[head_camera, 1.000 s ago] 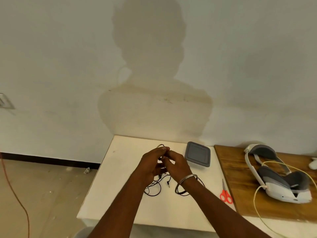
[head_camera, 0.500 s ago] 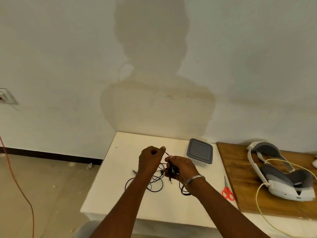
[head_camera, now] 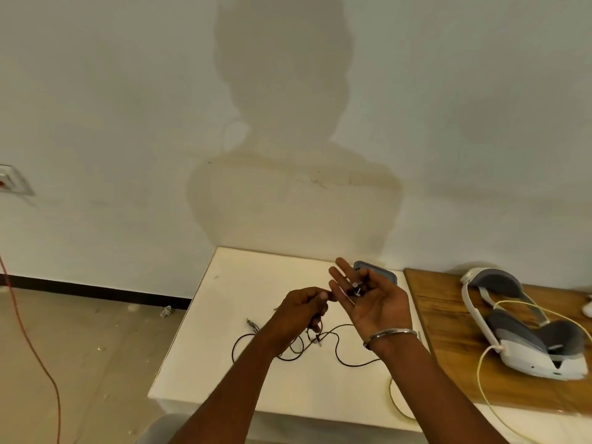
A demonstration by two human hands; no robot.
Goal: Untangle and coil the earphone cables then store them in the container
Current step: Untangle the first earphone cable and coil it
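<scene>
Above the white rectangular table (head_camera: 256, 373), right hand (head_camera: 376, 304) palm-up, fingers spread, small black earbuds (head_camera: 357, 290) lying on them. Left hand (head_camera: 301, 310) pinched closed on the thin black earphone cable (head_camera: 339, 354), which trails in loops on the tabletop. Grey lidded container (head_camera: 386, 275) behind right hand.

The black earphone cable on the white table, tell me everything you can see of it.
The earphone cable is thin, black and looks rubbery. It is not coiled: loose, overlapping loops sprawl on the white table below the hands. One end with small earbud pieces rests in the upturned right hand, palm open and fingers spread. The left hand pinches a strand beside it. A small plug end lies on the table to the left.
</scene>
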